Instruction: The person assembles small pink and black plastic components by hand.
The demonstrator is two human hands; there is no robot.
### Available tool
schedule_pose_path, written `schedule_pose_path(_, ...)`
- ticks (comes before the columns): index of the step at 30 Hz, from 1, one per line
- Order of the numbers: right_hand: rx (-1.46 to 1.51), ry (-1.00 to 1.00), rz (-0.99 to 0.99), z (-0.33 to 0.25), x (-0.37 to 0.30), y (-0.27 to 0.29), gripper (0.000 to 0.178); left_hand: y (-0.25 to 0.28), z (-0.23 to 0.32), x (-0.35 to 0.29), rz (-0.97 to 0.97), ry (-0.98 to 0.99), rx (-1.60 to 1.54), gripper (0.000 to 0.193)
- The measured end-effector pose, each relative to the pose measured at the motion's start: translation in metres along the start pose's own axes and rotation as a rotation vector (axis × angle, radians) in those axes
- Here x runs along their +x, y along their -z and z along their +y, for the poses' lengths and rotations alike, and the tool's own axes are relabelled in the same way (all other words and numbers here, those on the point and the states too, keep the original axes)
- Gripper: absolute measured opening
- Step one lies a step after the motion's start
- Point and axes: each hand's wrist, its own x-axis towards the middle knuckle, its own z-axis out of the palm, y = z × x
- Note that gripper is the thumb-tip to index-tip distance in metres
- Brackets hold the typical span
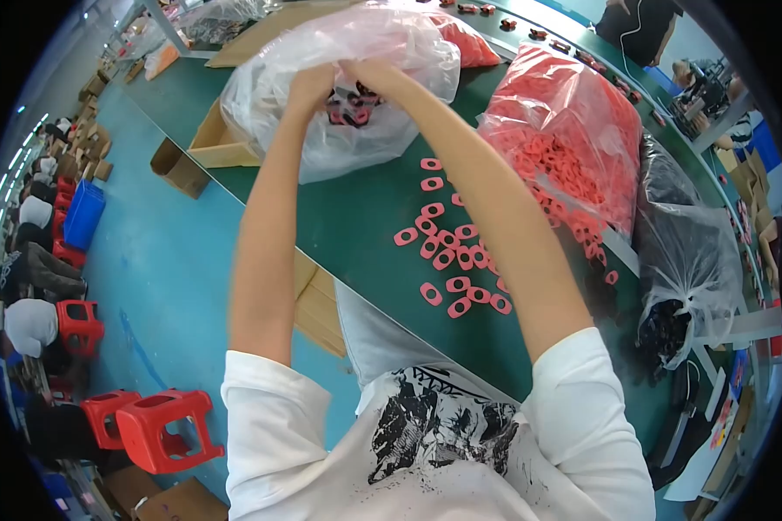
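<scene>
My two hands are at a large clear plastic bag (269, 117) at the far side of the green table. The left hand (311, 87) is closed on the bag's plastic, its fingertips partly hidden. Close beside it my right hand (382, 78) is also closed on the plastic, with the fingers curled downward. Small black and red parts (349, 111) show in the bag just below and between the hands. Nearer to me, by my right forearm, many flat pink-red pieces with oval holes (444, 258) lie scattered on the table.
An open bag of red pieces (573, 122) stands to the right, some spilling out. Beyond it is a bag of black parts (682, 252). A conveyor with small red-black items (560, 43) runs at the back. Cardboard boxes (222, 139) and red stools (169, 430) are at left.
</scene>
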Motion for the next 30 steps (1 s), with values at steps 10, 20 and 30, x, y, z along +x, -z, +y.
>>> schedule_pose_path(10, -0.321, 0.095, -0.003, -0.048, -0.306, 0.268, 0.029, -0.018, 0.173, -0.222, -0.23, -0.793, -0.363, 0.033)
schedule_pose_path(20, -0.898, -0.231, 0.07, 0.003, -0.566, 0.238, 0.071, -0.149, 0.227, -0.333, -0.583, -1.044, -0.192, 0.088)
schedule_pose_path(30, -0.762, -0.059, 0.247, 0.039, -0.539, 0.234, 0.056, -0.19, 0.264, -0.308, -0.494, -1.221, -0.167, 0.072)
